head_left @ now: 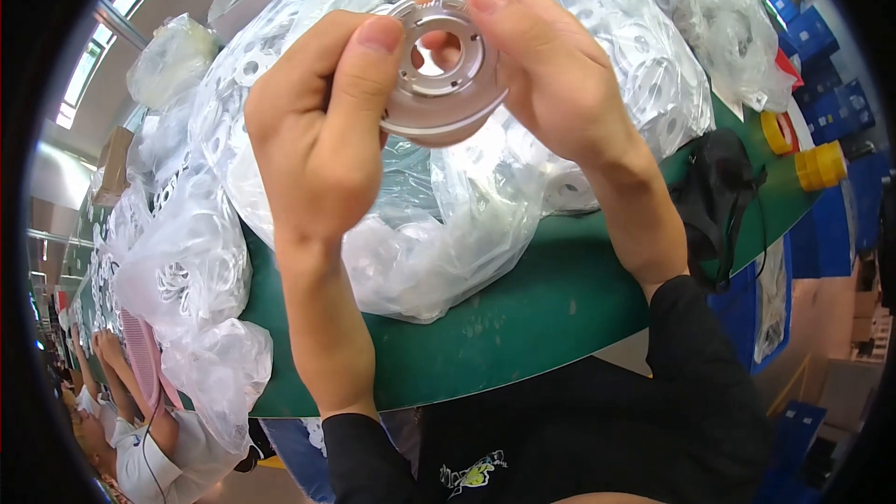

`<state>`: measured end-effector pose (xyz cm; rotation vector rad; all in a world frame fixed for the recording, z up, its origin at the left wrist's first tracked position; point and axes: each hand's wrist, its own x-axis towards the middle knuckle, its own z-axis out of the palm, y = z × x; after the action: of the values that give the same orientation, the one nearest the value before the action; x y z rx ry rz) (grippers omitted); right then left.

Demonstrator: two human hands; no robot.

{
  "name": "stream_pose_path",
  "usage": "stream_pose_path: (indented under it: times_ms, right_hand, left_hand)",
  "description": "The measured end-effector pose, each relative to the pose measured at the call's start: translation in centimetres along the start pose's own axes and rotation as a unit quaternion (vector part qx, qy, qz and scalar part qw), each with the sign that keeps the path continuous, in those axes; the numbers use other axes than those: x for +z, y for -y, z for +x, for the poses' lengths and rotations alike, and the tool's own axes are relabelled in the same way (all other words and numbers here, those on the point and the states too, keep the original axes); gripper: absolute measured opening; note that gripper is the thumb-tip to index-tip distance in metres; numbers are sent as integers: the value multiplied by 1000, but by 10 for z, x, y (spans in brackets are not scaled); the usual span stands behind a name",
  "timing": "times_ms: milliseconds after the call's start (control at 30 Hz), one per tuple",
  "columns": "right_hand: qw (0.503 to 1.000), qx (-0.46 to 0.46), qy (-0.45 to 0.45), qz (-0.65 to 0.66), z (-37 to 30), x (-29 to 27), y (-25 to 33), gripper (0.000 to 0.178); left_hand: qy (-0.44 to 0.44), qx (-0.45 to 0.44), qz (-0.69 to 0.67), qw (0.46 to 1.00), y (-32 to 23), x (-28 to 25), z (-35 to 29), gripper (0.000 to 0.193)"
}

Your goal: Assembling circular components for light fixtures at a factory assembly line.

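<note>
Both my hands hold up one round translucent plastic part [443, 110], ring-shaped with a hole in its middle and small notches around that hole. My left hand [322, 117] grips its left edge, thumb on the near face. At the upper right rim, my right hand [555, 70] pinches it between thumb and fingers. Some fingertips are behind the part and show only through the hole. Beneath it lies a big clear plastic bag [411, 266], spread open, with many white ring-shaped parts [252, 67] in and around it.
The green table [485, 336] curves round in front of me. On its right lie a black bag [717, 187] and yellow tape rolls [821, 166]. Blue bins [812, 35] stand beyond. More filled plastic bags [187, 271] sit at the left, near a co-worker in white [177, 462].
</note>
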<state>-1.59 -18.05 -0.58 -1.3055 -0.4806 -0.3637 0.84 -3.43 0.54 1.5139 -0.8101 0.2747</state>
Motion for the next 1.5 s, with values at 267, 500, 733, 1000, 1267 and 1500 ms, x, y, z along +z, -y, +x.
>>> stream_pose_path:
  times_ms: [267,500,733,1000,1267,1500]
  right_hand:
    - [983,-97,19,-153,2,-13,13,20]
    - [989,-62,17,-131,-1,-9,22,17]
    - [958,-82,102,-255,3,-11,10,17]
    - [953,-115,82,-267,0,-13,20,16]
    - [960,-136,5,-243,1,0,2,18]
    - [991,-22,19,-128,-1,-6,9,19]
  left_hand:
    - [-2,125,112,986,-3,1,-1,16]
    - [-27,149,20,988,1,9,-2,18]
    - [31,166,160,973,6,-8,5,12]
    - [-64,134,109,983,-2,-3,-2,11]
    - [11,6,74,997,-4,-14,-1,19]
    - [40,-81,22,996,-5,0,-3,18]
